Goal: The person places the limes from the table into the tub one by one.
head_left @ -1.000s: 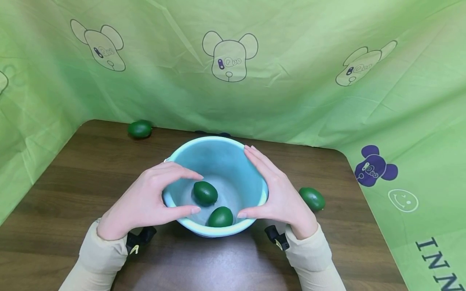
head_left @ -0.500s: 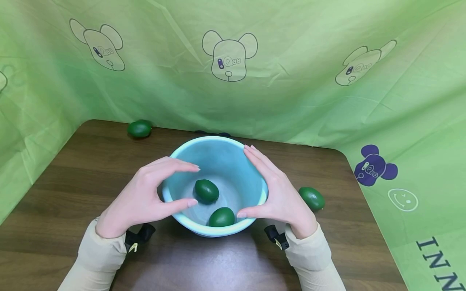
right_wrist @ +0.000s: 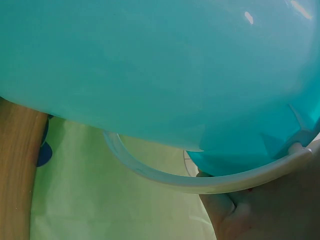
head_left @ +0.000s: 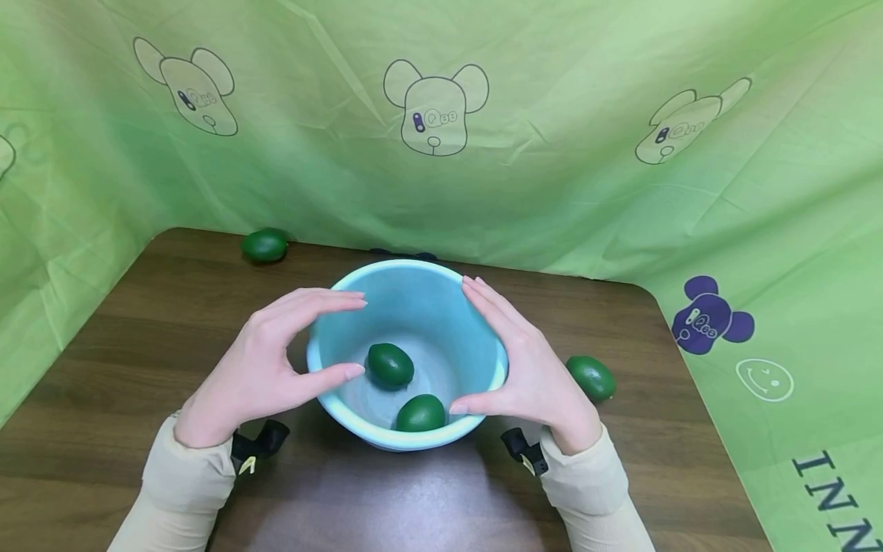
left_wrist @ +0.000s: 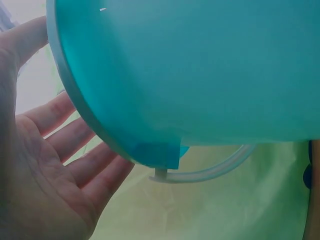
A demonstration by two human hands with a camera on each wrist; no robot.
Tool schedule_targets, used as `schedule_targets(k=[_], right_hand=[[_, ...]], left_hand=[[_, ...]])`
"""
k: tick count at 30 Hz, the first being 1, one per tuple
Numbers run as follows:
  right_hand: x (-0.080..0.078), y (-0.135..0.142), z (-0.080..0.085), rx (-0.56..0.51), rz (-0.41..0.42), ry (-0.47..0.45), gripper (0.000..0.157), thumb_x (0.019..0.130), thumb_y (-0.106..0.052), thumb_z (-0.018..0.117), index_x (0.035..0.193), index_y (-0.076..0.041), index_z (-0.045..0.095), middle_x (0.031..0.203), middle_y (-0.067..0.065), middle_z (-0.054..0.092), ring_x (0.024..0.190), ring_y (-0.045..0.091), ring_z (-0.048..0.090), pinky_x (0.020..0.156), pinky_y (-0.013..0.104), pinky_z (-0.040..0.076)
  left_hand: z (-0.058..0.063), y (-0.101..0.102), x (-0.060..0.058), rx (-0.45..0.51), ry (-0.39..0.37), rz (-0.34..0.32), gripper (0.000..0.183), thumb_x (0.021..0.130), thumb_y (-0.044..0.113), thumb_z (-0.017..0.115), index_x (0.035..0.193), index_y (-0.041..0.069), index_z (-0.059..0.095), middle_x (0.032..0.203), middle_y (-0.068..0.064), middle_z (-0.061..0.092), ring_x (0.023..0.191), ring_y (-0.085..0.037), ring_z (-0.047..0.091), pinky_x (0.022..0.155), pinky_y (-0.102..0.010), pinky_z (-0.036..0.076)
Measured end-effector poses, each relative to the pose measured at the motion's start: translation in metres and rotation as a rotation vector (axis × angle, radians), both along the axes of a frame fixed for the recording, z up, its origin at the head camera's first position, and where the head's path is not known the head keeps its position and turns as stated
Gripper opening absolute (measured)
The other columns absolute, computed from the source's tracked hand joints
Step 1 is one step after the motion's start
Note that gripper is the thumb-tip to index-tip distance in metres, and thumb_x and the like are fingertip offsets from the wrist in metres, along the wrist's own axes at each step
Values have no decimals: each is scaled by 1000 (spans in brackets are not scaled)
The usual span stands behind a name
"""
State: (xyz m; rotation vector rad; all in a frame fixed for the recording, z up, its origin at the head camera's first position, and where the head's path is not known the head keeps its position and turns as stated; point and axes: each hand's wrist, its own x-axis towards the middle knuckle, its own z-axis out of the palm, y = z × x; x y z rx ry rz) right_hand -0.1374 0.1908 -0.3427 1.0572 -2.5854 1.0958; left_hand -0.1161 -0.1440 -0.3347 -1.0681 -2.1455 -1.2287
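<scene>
L hand point(head_left: 269, 360) eases back leftward, spread wide, empty, so access into bucket point(head_left: 421, 295) looks freer. R hand point(head_left: 527, 364) also wide at R rim, nothing gripped AFAICT. Bucket's on tabletop point(head_left: 124, 368) w/ 2 limes point(head_left: 390, 366) point(head_left: 421, 414) inside.

The bucket point(head_left: 414, 299) looks smooth plastic (faintly glossy outside), the table point(head_left: 386, 498) wood-grained, the backdrop point(head_left: 538, 199) creased cloth.

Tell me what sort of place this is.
Probably a small staged recording booth: printed green cloth hangs behind and beside a brown table, and there's a black wrist device on each arm.
</scene>
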Motion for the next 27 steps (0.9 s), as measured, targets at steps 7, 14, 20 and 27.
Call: schedule_targets(k=[7,14,20,27], right_hand=[[1,0,0,4,-1,3,126,61,-68,89,161,-16,32,165,0,28,151,19,24,109,54,38],[1,1,0,9,-3,-4,128,59,-60,94,162,-18,31,165,-1,27,150,19,24,109,54,38],[1,1,-1,9,-3,0,128,58,-60,94,161,-17,32,165,-1,27,151,19,24,110,53,38],[0,0,-1,7,-1,3,128,59,-61,94,162,-17,32,165,-2,27,151,19,24,110,53,37]], left_hand=[[1,-3,0,22,-3,24,56,87,41,80,133,11,67,131,-1,65,123,-22,59,104,-32,44],[-2,-7,-4,34,-15,54,61,78,21,87,133,9,66,134,-3,64,123,-22,59,104,-31,43],[4,-10,-1,35,-19,88,67,72,10,89,134,4,65,135,-6,64,122,-21,59,102,-28,44],[21,-11,6,57,-23,122,67,69,-1,87,132,-1,65,132,-11,65,123,-21,59,105,-28,42]])
